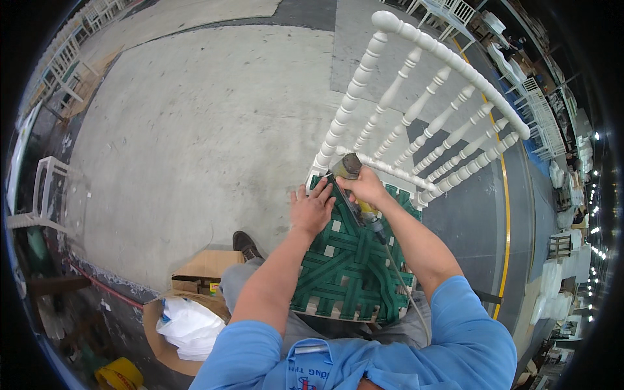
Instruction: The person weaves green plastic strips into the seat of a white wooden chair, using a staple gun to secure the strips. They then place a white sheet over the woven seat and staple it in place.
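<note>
A white chair with a turned-spindle backrest (448,57) is in front of me, its seat crossed by woven green webbing (341,257). My right hand (367,188) is wrapped round a yellow and dark air staple gun (351,165) near the seat's back left corner. A thin air hose (400,276) runs from the tool back past my right arm. At the same corner my left hand (311,210) lies with fingers apart on the end of a green strap, close beside the tool. The tool's tip is hard to make out against the strap.
Left of my leg stands an open cardboard box (156,328) with a white plastic bag (193,325) in it. A yellow roll (119,375) lies at the lower left. White chair frames (49,195) stand at the left, and more furniture lines the right beyond a yellow floor line (506,227).
</note>
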{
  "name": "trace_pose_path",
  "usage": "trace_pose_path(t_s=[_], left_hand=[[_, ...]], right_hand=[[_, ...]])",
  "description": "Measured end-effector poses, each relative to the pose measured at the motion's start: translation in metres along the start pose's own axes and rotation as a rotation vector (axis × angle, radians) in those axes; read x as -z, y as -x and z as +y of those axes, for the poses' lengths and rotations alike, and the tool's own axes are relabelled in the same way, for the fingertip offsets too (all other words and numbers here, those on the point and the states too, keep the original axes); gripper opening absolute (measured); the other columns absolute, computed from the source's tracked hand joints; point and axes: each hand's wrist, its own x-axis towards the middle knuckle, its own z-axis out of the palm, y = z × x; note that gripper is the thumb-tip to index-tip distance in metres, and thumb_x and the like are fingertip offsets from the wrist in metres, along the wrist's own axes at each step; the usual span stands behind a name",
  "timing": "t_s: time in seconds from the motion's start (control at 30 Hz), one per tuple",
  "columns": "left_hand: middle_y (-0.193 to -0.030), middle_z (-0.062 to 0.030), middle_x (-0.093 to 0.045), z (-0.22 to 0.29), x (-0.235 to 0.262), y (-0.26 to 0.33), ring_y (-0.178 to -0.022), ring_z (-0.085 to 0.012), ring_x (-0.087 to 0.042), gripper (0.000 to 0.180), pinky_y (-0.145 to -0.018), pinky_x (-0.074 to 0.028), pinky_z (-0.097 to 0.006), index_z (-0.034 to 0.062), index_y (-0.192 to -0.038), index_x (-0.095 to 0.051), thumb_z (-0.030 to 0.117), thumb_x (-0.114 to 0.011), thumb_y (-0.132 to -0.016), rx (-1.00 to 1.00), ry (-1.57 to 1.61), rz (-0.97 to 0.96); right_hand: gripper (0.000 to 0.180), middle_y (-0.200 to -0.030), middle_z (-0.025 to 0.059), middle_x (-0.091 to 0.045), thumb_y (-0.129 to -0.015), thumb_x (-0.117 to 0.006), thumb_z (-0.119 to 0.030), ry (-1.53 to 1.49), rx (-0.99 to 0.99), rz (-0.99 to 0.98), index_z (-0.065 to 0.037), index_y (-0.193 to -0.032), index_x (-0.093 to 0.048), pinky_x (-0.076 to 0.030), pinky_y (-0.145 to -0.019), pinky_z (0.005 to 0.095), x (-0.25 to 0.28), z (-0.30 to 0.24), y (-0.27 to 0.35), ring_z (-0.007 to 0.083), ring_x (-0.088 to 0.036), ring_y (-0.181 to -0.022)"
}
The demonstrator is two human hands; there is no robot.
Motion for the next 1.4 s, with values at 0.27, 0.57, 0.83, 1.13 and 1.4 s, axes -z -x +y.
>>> trace_pose_path(t_s=[0.27,0.57,0.83,1.13,1.4], left_hand=[[-0.148,0.0080,-0.060,0.000,-0.004,-0.002,-0.132,-0.0399,-0.050,0.038,-0.111,-0.035,-0.052,0.0225,-0.131,-0.071,0.042,-0.054,-0.102,-0.012,0.085,0.120],[-0.124,0.0036,-0.074,0.000,-0.002,0.003,-0.125,-0.0409,-0.056,0.026,-0.110,-0.040,-0.049,0.0146,-0.110,-0.080,0.030,-0.062,-0.098,-0.043,0.266,0.201],[-0.106,-0.0039,-0.078,-0.004,-0.002,0.003,-0.104,-0.0393,-0.065,0.020,-0.104,-0.048,-0.048,0.0087,-0.094,-0.079,0.023,-0.064,-0.096,-0.044,0.415,0.213],[-0.104,-0.0059,-0.078,-0.009,-0.002,0.001,-0.097,-0.0383,-0.067,0.021,-0.104,-0.049,-0.046,0.0062,-0.089,-0.076,0.022,-0.064,-0.096,-0.075,0.419,0.222],[-0.106,-0.0067,-0.078,-0.008,-0.003,-0.003,-0.095,-0.0322,-0.070,0.020,-0.107,-0.046,-0.047,0.0055,-0.086,-0.075,0.019,-0.064,-0.095,-0.108,0.409,0.260]], right_hand=[[0.039,-0.077,0.0057,-0.068,-0.089,-0.080,-0.030,0.074,0.025,-0.019,0.000,-0.110,-0.068,-0.049,-0.045,0.0308,0.005,0.001,-0.008,0.0133,-0.060,-0.049],[0.035,-0.074,0.0043,-0.067,-0.091,-0.078,-0.031,0.072,0.017,-0.097,-0.001,-0.105,-0.068,-0.049,-0.044,0.0297,0.001,0.001,-0.007,0.0125,-0.059,-0.049],[0.033,-0.075,0.0050,-0.068,-0.091,-0.077,-0.030,0.118,0.006,-0.124,0.000,-0.100,-0.068,-0.050,-0.046,0.0300,-0.007,-0.010,0.002,0.0129,-0.059,-0.049],[0.036,-0.078,0.0057,-0.069,-0.089,-0.079,-0.029,0.129,-0.012,-0.117,0.000,-0.108,-0.068,-0.050,-0.045,0.0301,-0.009,-0.010,0.007,0.0123,-0.060,-0.050],[0.037,-0.077,0.0046,-0.068,-0.088,-0.080,-0.029,0.095,0.001,-0.081,-0.001,-0.109,-0.068,-0.049,-0.045,0.0302,0.000,-0.006,0.002,0.0127,-0.059,-0.048]])
